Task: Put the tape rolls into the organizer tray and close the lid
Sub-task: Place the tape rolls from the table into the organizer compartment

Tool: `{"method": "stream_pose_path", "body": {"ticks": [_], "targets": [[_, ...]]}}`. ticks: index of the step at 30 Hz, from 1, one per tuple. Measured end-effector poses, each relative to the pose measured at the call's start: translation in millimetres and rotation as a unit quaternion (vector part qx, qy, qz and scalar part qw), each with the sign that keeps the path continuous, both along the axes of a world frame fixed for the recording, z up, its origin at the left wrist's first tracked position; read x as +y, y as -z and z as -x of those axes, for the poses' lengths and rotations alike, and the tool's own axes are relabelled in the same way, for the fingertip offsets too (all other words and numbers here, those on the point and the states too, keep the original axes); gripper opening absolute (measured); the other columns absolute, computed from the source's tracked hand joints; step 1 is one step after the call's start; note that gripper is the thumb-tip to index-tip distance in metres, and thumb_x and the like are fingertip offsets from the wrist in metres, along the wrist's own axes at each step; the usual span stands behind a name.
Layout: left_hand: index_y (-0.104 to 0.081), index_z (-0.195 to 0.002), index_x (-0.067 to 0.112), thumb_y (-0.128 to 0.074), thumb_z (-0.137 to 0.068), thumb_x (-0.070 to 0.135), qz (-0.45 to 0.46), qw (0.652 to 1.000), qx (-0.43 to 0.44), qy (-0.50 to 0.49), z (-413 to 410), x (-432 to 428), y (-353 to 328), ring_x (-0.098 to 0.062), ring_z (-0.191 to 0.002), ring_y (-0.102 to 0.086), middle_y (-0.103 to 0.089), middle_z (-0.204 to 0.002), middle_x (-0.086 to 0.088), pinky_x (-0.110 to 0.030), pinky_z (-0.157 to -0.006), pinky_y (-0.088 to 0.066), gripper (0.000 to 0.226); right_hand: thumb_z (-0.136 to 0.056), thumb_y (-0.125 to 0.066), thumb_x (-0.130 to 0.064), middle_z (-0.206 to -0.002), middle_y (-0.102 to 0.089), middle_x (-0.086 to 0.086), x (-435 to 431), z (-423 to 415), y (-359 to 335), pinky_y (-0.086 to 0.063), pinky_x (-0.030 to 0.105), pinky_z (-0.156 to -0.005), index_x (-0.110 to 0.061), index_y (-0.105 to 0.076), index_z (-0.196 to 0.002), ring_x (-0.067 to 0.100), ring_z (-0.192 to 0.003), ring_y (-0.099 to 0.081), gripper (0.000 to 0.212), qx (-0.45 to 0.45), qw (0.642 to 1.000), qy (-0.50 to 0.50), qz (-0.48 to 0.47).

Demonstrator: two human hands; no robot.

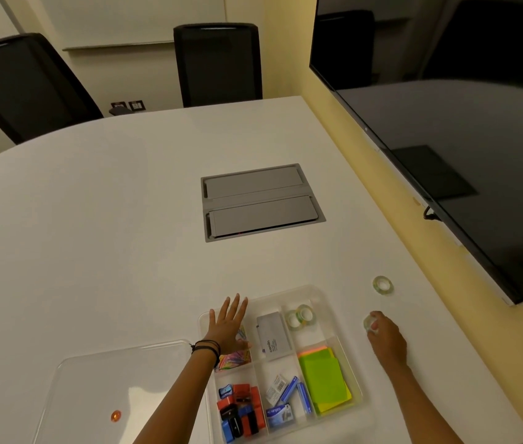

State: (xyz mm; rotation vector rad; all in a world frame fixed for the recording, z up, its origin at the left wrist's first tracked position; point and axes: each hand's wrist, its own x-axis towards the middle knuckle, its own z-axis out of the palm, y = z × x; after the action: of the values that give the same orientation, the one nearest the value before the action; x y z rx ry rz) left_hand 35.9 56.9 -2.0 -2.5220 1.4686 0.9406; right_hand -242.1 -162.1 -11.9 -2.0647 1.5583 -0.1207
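Note:
The clear organizer tray [321,294] lies open near the table's front edge, divided into compartments. Two clear tape rolls [300,315] sit in its far right compartment. To the tray's right, my right hand [386,339] is closed on another tape roll [368,323] on the table. A further tape roll [383,285] lies loose beyond it. My left hand [228,325] rests flat with fingers spread on the tray's far left corner. The clear lid [93,373] lies flat on the table left of the tray, an orange dot on it.
The tray's other compartments hold a grey box [273,334], green sticky notes [324,379], red and blue sharpeners [241,408], staple boxes and coloured clips. A grey cable hatch [261,201] sits mid-table. A large dark screen [446,123] hangs at right; two black chairs stand behind.

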Motion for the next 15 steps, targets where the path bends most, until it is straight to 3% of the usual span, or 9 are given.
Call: {"method": "stream_pose_path", "body": {"ticks": [6,10,13,15], "targets": [[0.014,-0.147,0.018,-0.061,-0.082,0.051,0.004,1.0,0.007,-0.003,0,0,-1,-0.031,-0.146,0.015,0.019,-0.158,-0.009,-0.062,-0.115,0.001,0.104,-0.078,-0.065,0.002,-0.085,-0.067,0.017,15,-6,-7,-0.048,0.034,-0.069,-0.003,-0.056,-0.1,0.034,-0.084,-0.064,0.025,-0.113,0.986,0.106,-0.059],[0.015,-0.147,0.018,-0.061,-0.083,0.051,0.002,1.0,0.01,-0.003,0,1,-1,-0.031,-0.146,0.016,0.02,-0.158,-0.009,-0.062,-0.115,0.001,0.104,-0.076,-0.067,0.004,-0.082,-0.056,0.012,15,-18,-18,-0.039,0.03,-0.059,-0.007,-0.05,-0.089,0.023,-0.066,-0.05,0.024,-0.199,0.954,0.174,-0.14],[0.015,-0.147,0.018,-0.06,-0.083,0.052,0.001,1.0,0.01,-0.003,0,0,0,-0.031,-0.146,0.016,0.02,-0.158,-0.008,-0.062,-0.115,0.001,0.104,-0.076,-0.066,0.005,-0.078,-0.056,0.013,16,-26,-24,-0.037,0.028,-0.052,-0.007,-0.05,-0.084,0.019,-0.056,-0.047,0.022,-0.211,0.957,0.153,-0.124],[0.015,-0.147,0.019,-0.06,-0.083,0.052,0.002,1.0,0.011,-0.004,0,0,0,-0.03,-0.146,0.016,0.02,-0.158,-0.008,-0.062,-0.115,0.001,0.104,-0.076,-0.063,0.008,-0.08,-0.06,0.017,21,-29,-25,-0.041,0.028,-0.059,-0.004,-0.053,-0.085,0.026,-0.064,-0.053,0.018,-0.194,0.968,0.119,-0.104]]}}
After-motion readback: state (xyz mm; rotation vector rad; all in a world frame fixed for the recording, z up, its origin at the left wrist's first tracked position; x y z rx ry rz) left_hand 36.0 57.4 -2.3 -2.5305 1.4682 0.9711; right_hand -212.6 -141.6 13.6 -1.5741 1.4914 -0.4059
